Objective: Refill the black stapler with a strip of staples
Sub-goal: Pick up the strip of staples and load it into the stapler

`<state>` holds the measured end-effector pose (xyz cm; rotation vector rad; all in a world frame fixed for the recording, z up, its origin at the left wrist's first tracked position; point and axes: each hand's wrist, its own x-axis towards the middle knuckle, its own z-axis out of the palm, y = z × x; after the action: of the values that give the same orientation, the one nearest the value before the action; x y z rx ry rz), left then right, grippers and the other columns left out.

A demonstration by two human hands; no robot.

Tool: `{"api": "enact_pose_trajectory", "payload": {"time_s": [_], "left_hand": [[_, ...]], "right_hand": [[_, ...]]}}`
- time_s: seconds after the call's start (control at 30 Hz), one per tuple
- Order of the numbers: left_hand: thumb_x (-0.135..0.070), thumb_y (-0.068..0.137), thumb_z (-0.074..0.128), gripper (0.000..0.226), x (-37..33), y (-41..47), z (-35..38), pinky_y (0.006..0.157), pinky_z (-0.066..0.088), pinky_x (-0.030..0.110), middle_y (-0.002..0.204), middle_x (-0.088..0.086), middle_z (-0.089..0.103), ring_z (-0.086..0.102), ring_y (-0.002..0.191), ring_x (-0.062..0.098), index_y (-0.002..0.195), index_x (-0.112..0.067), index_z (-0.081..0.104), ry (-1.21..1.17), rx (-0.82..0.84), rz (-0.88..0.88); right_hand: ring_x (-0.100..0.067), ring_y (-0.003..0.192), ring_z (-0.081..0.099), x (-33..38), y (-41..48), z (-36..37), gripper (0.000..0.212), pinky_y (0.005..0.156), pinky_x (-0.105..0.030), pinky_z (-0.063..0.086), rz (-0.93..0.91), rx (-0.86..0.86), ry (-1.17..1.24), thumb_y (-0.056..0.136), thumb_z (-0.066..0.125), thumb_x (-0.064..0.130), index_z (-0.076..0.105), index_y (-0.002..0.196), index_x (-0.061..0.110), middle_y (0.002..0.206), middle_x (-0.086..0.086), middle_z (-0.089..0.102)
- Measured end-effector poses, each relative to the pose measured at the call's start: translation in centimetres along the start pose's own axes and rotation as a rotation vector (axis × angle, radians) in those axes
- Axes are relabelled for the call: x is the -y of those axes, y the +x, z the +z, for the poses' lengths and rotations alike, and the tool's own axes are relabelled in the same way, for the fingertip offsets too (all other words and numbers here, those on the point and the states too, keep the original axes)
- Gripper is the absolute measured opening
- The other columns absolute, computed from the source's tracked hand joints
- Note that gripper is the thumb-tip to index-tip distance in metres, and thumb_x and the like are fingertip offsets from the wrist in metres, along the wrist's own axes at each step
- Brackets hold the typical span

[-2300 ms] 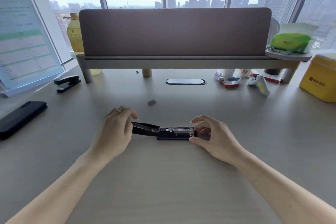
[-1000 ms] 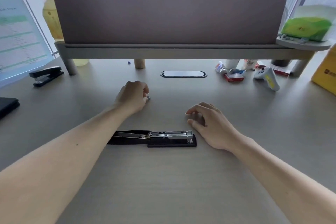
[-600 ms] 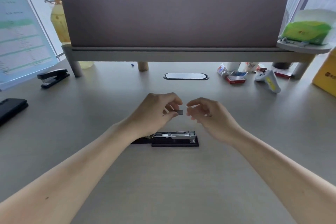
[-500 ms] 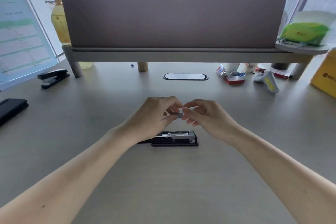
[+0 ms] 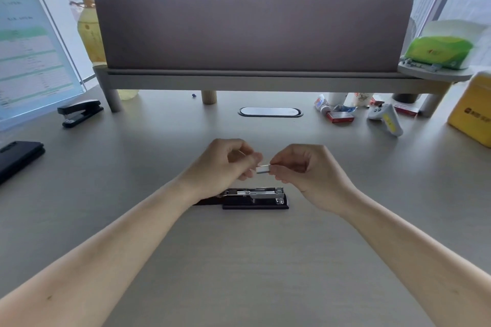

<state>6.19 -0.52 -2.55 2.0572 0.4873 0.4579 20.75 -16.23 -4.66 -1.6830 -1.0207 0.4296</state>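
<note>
The black stapler [image 5: 255, 198] lies flat on the desk with its lid swung back to the left, so the metal staple channel shows. Just above it, a short silver strip of staples [image 5: 263, 169] is pinched between both hands. My left hand [image 5: 220, 167] holds the strip's left end with thumb and fingers. My right hand [image 5: 305, 170] grips its right end. The left wrist covers the stapler's opened lid.
A second black stapler [image 5: 79, 111] sits at the back left near a tilted sign [image 5: 29, 42]. A dark phone case [image 5: 16, 158] lies at the left edge. A red staple box [image 5: 340, 116], a white controller [image 5: 385, 118] and a yellow box [image 5: 473, 111] stand at the back right under the desk shelf [image 5: 252, 78].
My left hand picked the strip of staples off the desk behind the stapler and brought it over the open stapler. My right hand rose from the desk and took hold of the strip's other end.
</note>
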Motion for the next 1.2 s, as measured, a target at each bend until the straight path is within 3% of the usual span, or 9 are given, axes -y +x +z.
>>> {"api": "enact_pose_trajectory", "payload": {"time_s": [0.1,0.27,0.37,0.5,0.63,0.83,1.0,1.2], "left_hand": [[-0.021,0.096,0.071,0.019,-0.7,-0.1,-0.6,0.079,0.065,0.032,0.079,0.008,0.078,0.078,0.076,0.021,0.091,-0.003,0.070,-0.287,0.136,-0.153],[-0.010,0.090,0.077,0.012,-1.0,-0.5,-0.5,0.075,0.064,0.026,0.080,0.011,0.079,0.076,0.073,0.019,0.091,-0.001,0.069,-0.365,0.202,-0.168],[-0.008,0.086,0.082,0.015,-0.4,-0.7,-0.6,0.076,0.063,0.028,0.080,0.015,0.078,0.075,0.075,0.020,0.091,0.001,0.071,-0.260,0.148,-0.091],[-0.016,0.085,0.084,0.008,0.5,-1.4,-0.2,0.081,0.061,0.028,0.081,-0.001,0.081,0.078,0.078,0.013,0.084,-0.019,0.077,0.100,0.030,0.114],[-0.018,0.086,0.083,0.005,0.8,-2.4,0.3,0.079,0.057,0.018,0.081,-0.012,0.080,0.075,0.081,0.002,0.087,-0.022,0.080,0.318,0.056,0.315],[-0.018,0.088,0.082,0.005,1.0,-2.4,0.6,0.076,0.050,0.008,0.083,-0.012,0.079,0.073,0.082,0.003,0.090,-0.023,0.081,0.386,0.070,0.393],[-0.018,0.088,0.082,0.005,1.0,-2.5,0.6,0.076,0.049,0.008,0.083,-0.013,0.079,0.072,0.083,0.003,0.091,-0.023,0.082,0.396,0.075,0.400],[-0.016,0.088,0.082,0.006,0.8,-2.6,0.6,0.074,0.045,0.003,0.081,-0.013,0.079,0.072,0.084,0.001,0.090,-0.022,0.082,0.380,0.053,0.403]], "right_hand": [[-0.009,0.071,0.076,0.5,-0.7,0.0,0.005,0.073,-0.024,0.059,-0.106,-0.031,-0.077,0.088,0.082,0.011,0.079,0.087,0.014,0.079,0.005,0.083],[-0.009,0.075,0.079,0.7,-1.1,0.4,0.006,0.074,-0.016,0.057,-0.203,-0.074,-0.122,0.088,0.083,0.011,0.080,0.087,0.015,0.081,0.005,0.083],[-0.004,0.082,0.077,0.5,-1.8,0.2,0.011,0.076,-0.010,0.054,-0.218,-0.075,-0.176,0.084,0.086,0.014,0.080,0.093,0.017,0.084,0.008,0.081],[-0.002,0.101,0.073,-1.0,-2.9,0.0,0.029,0.089,-0.023,0.058,-0.147,-0.081,-0.210,0.077,0.090,0.023,0.078,0.104,0.028,0.100,0.016,0.079],[0.001,0.092,0.073,-2.2,-4.0,0.6,0.029,0.085,-0.021,0.057,-0.055,-0.055,-0.224,0.076,0.089,0.027,0.077,0.102,0.034,0.101,0.023,0.077],[-0.008,0.085,0.076,-2.8,-3.7,0.7,0.020,0.086,-0.035,0.062,-0.020,-0.033,-0.181,0.079,0.088,0.018,0.079,0.094,0.027,0.090,0.016,0.081],[-0.007,0.082,0.074,-2.9,-3.7,0.7,0.018,0.082,-0.030,0.060,-0.032,-0.030,-0.175,0.079,0.088,0.017,0.079,0.092,0.027,0.087,0.017,0.081],[0.001,0.076,0.071,-3.0,-3.8,0.6,0.017,0.075,-0.014,0.054,-0.039,-0.026,-0.181,0.080,0.088,0.018,0.079,0.091,0.027,0.085,0.023,0.079]]}}
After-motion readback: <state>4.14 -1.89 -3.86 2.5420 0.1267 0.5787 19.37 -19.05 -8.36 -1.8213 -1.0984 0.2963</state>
